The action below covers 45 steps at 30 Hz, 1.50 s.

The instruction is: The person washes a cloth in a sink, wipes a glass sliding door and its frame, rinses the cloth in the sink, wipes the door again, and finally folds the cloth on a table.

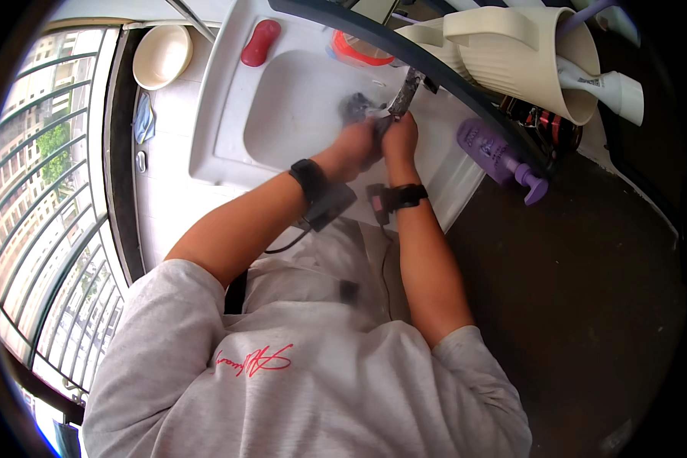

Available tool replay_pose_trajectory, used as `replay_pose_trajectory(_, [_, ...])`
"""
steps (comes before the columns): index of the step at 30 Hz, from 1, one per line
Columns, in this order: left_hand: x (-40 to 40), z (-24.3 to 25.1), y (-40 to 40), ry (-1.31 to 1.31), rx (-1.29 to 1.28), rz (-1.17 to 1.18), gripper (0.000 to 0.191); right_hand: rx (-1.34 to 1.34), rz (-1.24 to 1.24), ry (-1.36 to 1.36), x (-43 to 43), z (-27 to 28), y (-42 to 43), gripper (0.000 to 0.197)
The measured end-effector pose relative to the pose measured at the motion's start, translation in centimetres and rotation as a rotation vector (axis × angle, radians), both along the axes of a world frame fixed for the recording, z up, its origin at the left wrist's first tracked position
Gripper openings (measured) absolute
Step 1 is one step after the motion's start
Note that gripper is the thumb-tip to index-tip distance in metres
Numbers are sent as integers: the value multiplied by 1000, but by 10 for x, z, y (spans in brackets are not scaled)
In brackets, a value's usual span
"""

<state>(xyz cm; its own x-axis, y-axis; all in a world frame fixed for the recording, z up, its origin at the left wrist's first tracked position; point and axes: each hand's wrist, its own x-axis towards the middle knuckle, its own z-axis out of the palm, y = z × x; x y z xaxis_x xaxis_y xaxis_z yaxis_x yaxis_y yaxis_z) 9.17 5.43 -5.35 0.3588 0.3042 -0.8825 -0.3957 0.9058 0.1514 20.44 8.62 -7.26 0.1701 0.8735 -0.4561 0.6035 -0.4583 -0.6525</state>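
Over the white sink point(292, 109), my left hand point(352, 150) and my right hand point(399, 140) are close together, both gripping a dark wet cloth point(381, 130). Motion blurs the fingers, so their exact hold is hard to make out. Just above the hands is a worn metal tap point(406, 94), its spout end by the cloth. A dark, blurred patch point(358, 107) shows in the basin beside my left hand; it may be more of the cloth or dirty water. Black straps with small devices and cables circle both wrists.
A red waisted block, perhaps a brush point(261, 43), lies on the sink's ledge. Behind the tap sits an orange-rimmed container point(363, 51). On the right are a purple pump bottle point(492, 151) and a cream jug point(504, 57) holding a white tube. A cream basin point(162, 57) stands left.
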Motion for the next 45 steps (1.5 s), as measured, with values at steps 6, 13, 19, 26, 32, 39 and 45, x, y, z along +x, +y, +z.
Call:
replay_pose_trajectory(6, [-32, -14, -5, 155, 72, 108, 68, 50, 145, -34, -44, 32, -30, 30])
replay_pose_trajectory(13, [-54, 23, -5, 451, 463, 284, 58, -31, -408, 792, 24, 40, -44, 28])
replay_pose_trajectory(19, [-65, -25, -46, 667, 285, -61, 58, -174, -534, 567, 73, -11, -71, 34])
replay_pose_trajectory(26, [-80, -51, -64, 689, 216, -245, 74, 406, 385, -224, 19, -46, -32, 53])
replay_pose_trajectory(32, [-76, -71, -49, 649, 117, -117, 48, -358, 268, -300, -47, -63, -27, 33])
replay_pose_trajectory(39, [-89, -125, -32, 84, -95, 207, 37, -159, 33, 580, -89, 16, -52, 35])
replay_pose_trajectory(45, [-11, -27, -20, 51, 122, 190, 48, -114, -87, 2, -25, -14, 11, 39])
